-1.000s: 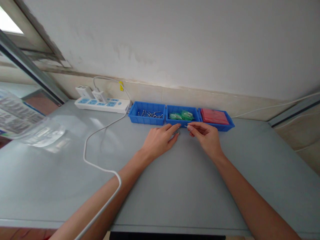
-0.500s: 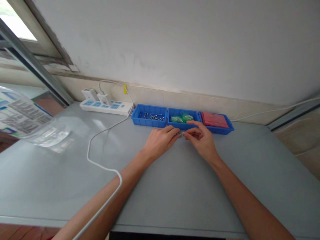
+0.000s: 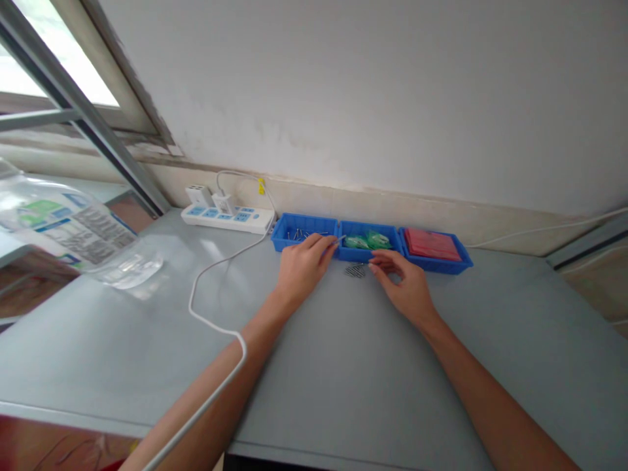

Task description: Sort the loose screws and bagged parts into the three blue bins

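Three blue trays stand in a row at the back of the grey table. The left tray holds several metal screws, the middle tray green packets, the right tray red bags. My left hand is raised at the left tray's front edge and pinches a thin metal screw between thumb and fingers. A small pile of screws lies on the table in front of the middle tray. My right hand rests next to that pile, fingers loosely curled, fingertips almost touching it.
A white power strip with plugs lies at the back left. Its white cable loops across the table over my left forearm. A clear plastic bag with printed labels lies at the far left. A window frame stands behind it.
My left hand has lifted away from the pile toward the left tray with a screw in its fingers. The right hand stays by the pile. The camera view has shifted.
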The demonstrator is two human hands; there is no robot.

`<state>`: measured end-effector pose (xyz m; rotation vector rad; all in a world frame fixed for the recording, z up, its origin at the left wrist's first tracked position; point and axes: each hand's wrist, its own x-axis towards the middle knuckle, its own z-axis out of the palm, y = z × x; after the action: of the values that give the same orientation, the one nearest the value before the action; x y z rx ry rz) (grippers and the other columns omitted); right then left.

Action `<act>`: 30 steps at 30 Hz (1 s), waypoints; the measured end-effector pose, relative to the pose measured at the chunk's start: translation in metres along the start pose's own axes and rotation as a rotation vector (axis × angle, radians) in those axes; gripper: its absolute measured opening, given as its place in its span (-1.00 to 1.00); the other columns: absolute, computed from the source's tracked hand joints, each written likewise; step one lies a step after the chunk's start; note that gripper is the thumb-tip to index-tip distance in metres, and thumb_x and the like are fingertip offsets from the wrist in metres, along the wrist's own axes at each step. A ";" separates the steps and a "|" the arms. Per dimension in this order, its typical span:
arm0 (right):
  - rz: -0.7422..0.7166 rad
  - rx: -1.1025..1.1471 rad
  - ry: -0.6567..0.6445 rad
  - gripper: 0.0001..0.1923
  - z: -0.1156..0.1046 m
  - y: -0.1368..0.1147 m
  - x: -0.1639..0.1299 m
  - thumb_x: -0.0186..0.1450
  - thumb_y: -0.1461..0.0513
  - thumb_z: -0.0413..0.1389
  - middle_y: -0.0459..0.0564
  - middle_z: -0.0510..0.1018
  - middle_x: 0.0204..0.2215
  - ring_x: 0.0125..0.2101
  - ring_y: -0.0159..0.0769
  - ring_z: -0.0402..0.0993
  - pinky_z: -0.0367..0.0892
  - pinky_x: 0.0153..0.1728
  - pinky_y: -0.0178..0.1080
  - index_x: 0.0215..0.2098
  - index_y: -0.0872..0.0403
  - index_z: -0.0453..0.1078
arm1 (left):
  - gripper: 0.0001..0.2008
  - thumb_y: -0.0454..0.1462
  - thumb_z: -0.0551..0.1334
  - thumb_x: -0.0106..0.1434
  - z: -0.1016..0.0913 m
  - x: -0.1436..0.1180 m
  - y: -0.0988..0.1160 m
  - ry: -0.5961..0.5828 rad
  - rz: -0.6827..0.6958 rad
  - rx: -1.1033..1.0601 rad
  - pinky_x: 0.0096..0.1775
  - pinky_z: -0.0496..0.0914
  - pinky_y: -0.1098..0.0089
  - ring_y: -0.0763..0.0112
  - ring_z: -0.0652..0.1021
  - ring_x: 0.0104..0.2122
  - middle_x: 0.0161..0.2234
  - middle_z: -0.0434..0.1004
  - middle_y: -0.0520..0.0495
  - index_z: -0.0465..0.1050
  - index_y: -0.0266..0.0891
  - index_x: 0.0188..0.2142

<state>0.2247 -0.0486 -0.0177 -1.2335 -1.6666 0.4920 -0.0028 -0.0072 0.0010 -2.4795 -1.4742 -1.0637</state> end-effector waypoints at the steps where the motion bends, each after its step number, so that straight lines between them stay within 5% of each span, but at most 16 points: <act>1: -0.054 -0.090 -0.026 -0.77 0.000 0.002 -0.001 0.38 0.14 0.15 0.06 0.67 -0.17 -0.28 -0.19 0.62 0.55 -0.14 -0.10 -0.04 0.01 0.50 | -0.70 -0.13 0.11 0.50 -0.002 0.002 -0.006 0.026 -0.070 0.014 -0.25 0.40 0.43 0.38 0.61 -0.28 -0.15 0.65 -0.11 0.59 -0.16 0.00; 4: -0.186 -0.301 -0.144 -0.78 0.002 0.006 -0.003 0.39 0.22 0.12 0.08 0.64 -0.05 -0.11 -0.12 0.59 0.50 -0.01 -0.05 -0.03 0.01 0.52 | -0.73 -0.18 0.18 0.47 -0.004 0.005 -0.019 0.016 -0.171 0.031 -0.25 0.39 0.40 0.36 0.59 -0.34 -0.22 0.65 -0.12 0.61 -0.22 -0.03; 9: -0.237 -0.415 -0.271 -0.74 0.006 0.011 -0.003 0.42 0.26 0.08 0.05 0.63 -0.01 0.01 -0.09 0.53 0.40 0.13 0.03 0.03 -0.01 0.52 | -0.71 -0.15 0.17 0.47 -0.002 0.002 -0.011 0.005 -0.130 0.005 -0.25 0.39 0.40 0.38 0.58 -0.38 -0.22 0.66 -0.11 0.59 -0.18 0.02; 17: -0.251 -0.445 -0.259 -0.71 0.008 0.014 0.001 0.45 0.32 0.01 0.11 0.59 -0.09 -0.05 -0.11 0.53 0.45 0.06 -0.04 -0.03 0.03 0.55 | -0.66 -0.14 0.08 0.51 0.003 -0.005 0.018 -0.137 -0.004 0.042 -0.38 0.32 0.40 0.39 0.57 -0.41 -0.29 0.66 -0.08 0.62 -0.17 -0.14; 30: -0.285 -0.421 -0.120 -0.69 0.006 0.004 -0.001 0.49 0.27 -0.03 0.13 0.60 -0.13 -0.10 -0.11 0.56 0.48 0.01 -0.08 0.01 0.05 0.54 | -0.67 -0.13 0.07 0.51 0.004 -0.007 0.023 -0.181 0.040 0.058 -0.38 0.33 0.39 0.34 0.59 -0.39 -0.28 0.66 -0.07 0.61 -0.14 -0.10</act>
<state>0.2212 -0.0468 -0.0241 -1.2477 -2.0800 0.0376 0.0153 -0.0235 0.0003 -2.6119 -1.4701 -0.7961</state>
